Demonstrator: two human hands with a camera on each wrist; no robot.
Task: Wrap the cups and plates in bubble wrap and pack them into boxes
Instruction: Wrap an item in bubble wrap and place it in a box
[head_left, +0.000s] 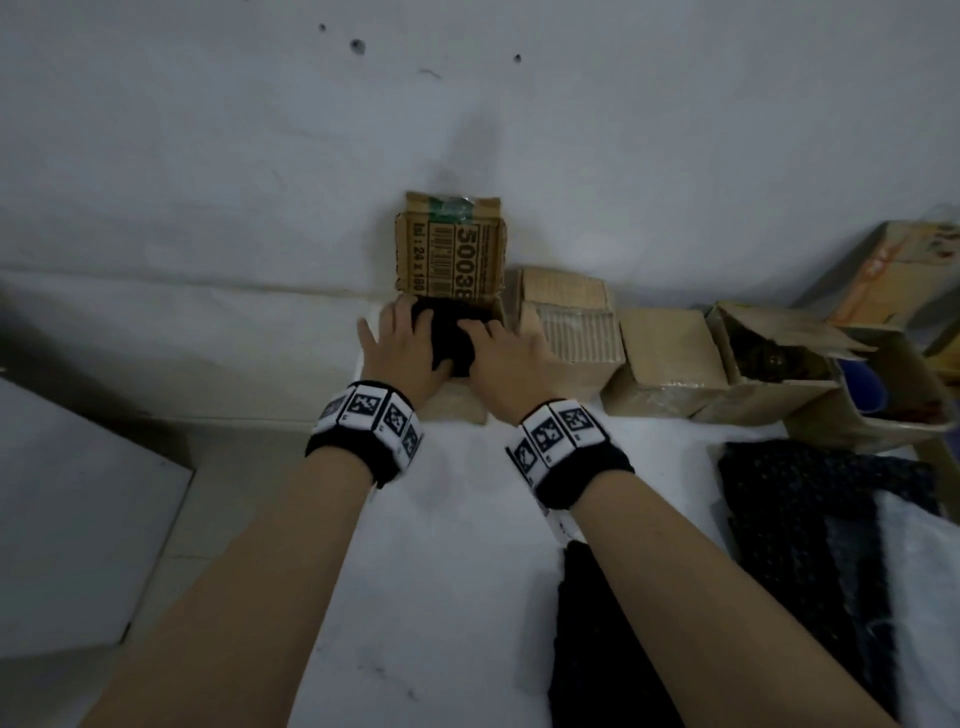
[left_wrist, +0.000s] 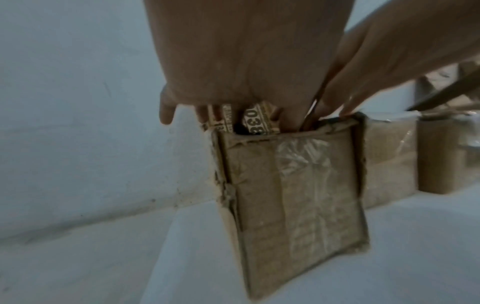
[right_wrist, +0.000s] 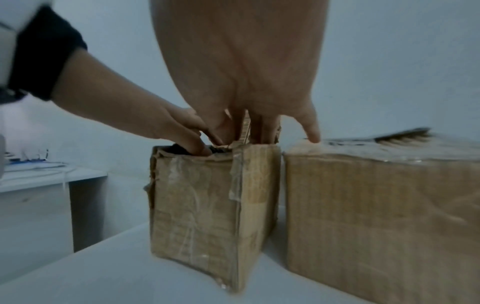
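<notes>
A small cardboard box (head_left: 451, 402) stands against the wall, its printed flap (head_left: 451, 249) raised behind it. A dark wrapped bundle (head_left: 451, 338) sits in the box's open top, part of it above the rim. My left hand (head_left: 402, 338) grips the bundle's left side and my right hand (head_left: 506, 351) grips its right side. In the left wrist view, the left hand (left_wrist: 233, 82) reaches down into the box (left_wrist: 293, 185). In the right wrist view, the right hand (right_wrist: 241, 82) reaches into the box (right_wrist: 207, 205), its little finger resting on the neighbouring box (right_wrist: 376, 216). What the wrap holds is hidden.
A row of cardboard boxes runs to the right along the wall: a closed one (head_left: 569, 325), another (head_left: 667, 364) and an open one (head_left: 769, 358). Dark bubble wrap sheets (head_left: 810, 525) lie at the right. A lower white table (head_left: 78, 519) stands to the left.
</notes>
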